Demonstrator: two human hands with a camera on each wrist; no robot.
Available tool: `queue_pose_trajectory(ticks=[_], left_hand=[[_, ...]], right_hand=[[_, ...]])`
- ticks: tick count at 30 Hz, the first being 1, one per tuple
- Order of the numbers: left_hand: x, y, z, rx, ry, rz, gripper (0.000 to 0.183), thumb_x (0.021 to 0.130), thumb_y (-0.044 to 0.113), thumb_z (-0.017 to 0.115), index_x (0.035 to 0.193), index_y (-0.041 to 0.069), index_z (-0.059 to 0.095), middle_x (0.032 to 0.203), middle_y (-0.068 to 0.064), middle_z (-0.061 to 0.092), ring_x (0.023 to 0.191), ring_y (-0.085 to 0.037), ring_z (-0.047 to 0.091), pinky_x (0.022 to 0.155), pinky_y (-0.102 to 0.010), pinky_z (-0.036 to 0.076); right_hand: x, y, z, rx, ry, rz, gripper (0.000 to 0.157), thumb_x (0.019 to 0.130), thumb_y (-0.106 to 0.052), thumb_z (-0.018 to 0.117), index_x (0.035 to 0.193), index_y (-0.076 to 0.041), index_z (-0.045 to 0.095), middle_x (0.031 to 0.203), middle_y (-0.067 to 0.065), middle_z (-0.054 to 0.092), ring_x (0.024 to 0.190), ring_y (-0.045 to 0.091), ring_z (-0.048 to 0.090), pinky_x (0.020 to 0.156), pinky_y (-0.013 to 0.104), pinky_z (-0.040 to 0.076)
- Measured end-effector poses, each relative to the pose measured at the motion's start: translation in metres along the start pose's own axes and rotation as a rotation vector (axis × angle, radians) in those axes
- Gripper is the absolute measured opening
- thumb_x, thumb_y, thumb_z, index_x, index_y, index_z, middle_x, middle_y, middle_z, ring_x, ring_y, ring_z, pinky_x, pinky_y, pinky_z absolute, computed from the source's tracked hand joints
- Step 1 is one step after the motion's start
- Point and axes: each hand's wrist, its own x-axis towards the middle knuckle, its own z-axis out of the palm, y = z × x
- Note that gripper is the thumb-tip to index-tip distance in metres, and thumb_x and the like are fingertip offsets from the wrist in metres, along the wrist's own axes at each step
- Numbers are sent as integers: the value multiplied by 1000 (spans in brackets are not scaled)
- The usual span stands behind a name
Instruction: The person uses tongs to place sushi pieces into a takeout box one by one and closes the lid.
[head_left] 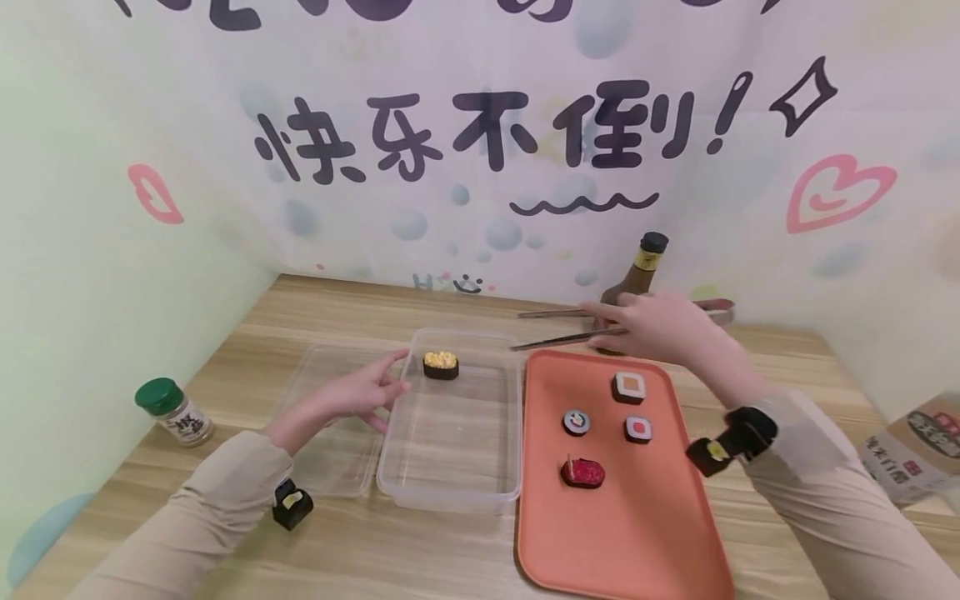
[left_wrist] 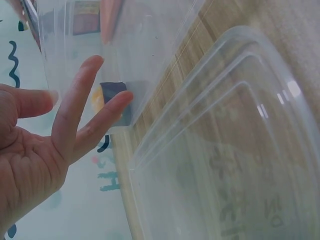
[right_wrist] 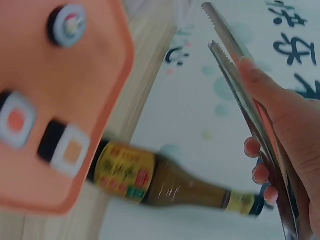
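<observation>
My right hand [head_left: 660, 327] grips metal tongs [head_left: 555, 341] above the tray's far edge. Their toothed tips stand apart with nothing between them in the right wrist view. My left hand [head_left: 358, 393] is at the left wall of a clear plastic box [head_left: 480, 502], fingers extended and spread. Inside the box, at its far left, sits a dark-wrapped sushi piece with yellow topping [head_left: 441, 365]. On the orange tray [head_left: 600, 542] lie a large square roll [head_left: 628, 387], a round roll [head_left: 576, 422], a small red-centred roll [head_left: 638, 430] and a red-topped piece [head_left: 583, 472].
A clear lid [head_left: 330, 467] lies left of the box. Farther left stands a green-capped shaker [head_left: 174, 412]. Behind the tray, a brown sauce bottle [head_left: 633, 279] stands near the printed backdrop [head_left: 465, 192]. A carton [head_left: 918, 450] is at the right edge.
</observation>
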Motion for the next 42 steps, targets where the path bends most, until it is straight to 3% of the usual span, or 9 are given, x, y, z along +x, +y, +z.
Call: queue_pose_trajectory(ticks=[3, 10, 16, 21, 28, 33, 39, 42], left_hand=[[-1, -1, 1, -6, 1, -3, 62, 98, 8, 35, 145, 2, -5, 131, -41, 36, 105, -45, 56, 65, -37, 60], [-1, 2, 1, 11, 15, -31, 63, 98, 9, 36, 146, 5, -4, 130, -39, 38, 105, -43, 56, 66, -36, 60], [0, 3, 0, 13, 13, -40, 62, 98, 8, 35, 146, 5, -4, 130, -39, 38, 107, -44, 55, 67, -37, 60], [-1, 3, -1, 10, 10, -46, 61, 98, 9, 34, 146, 5, -4, 132, -38, 36, 109, -45, 54, 67, -37, 60], [-2, 4, 1, 8, 21, -44, 61, 99, 9, 34, 146, 5, -4, 132, -38, 36, 108, -45, 54, 67, -37, 60], [-3, 4, 2, 0, 17, -39, 61, 99, 10, 34, 146, 4, -4, 132, -38, 36, 108, -45, 54, 68, -37, 60], [-3, 4, 1, 1, 15, -37, 61, 99, 10, 34, 146, 4, -4, 131, -38, 37, 107, -44, 54, 67, -37, 60], [-2, 3, 1, 10, 14, -28, 61, 98, 9, 34, 146, 4, -4, 130, -39, 38, 107, -45, 55, 67, -36, 60]], right_hand=[[-24, 13, 6, -5, -33, 38, 49, 81, -48, 62, 123, -24, 57, 64, 0, 52, 45, 11, 38, 38, 22, 28], [-79, 42, 33, -95, -31, 29, 48, 78, -49, 64, 116, -20, 62, 54, -1, 50, 39, 9, 32, 35, 23, 25], [-106, 55, 50, -99, -51, 18, 52, 79, -55, 59, 113, -17, 64, 55, -2, 48, 37, 8, 27, 36, 22, 20], [-112, 56, 55, -76, -31, -4, 51, 79, -56, 59, 111, -16, 66, 57, -3, 49, 38, 8, 26, 36, 22, 23], [-106, 56, 54, -96, -30, -43, 51, 78, -57, 57, 106, -15, 66, 53, -4, 49, 36, 8, 29, 33, 25, 30], [-103, 55, 51, -141, 14, -84, 60, 84, -64, 37, 104, -15, 65, 49, -3, 45, 35, 10, 29, 31, 27, 31], [-100, 52, 45, -192, 101, -73, 86, 83, -66, 1, 103, -15, 67, 46, -2, 40, 34, 11, 23, 29, 26, 26], [-97, 51, 41, -202, 187, -84, 88, 85, -64, -4, 101, -15, 67, 43, -4, 31, 36, 11, 19, 30, 25, 22]])
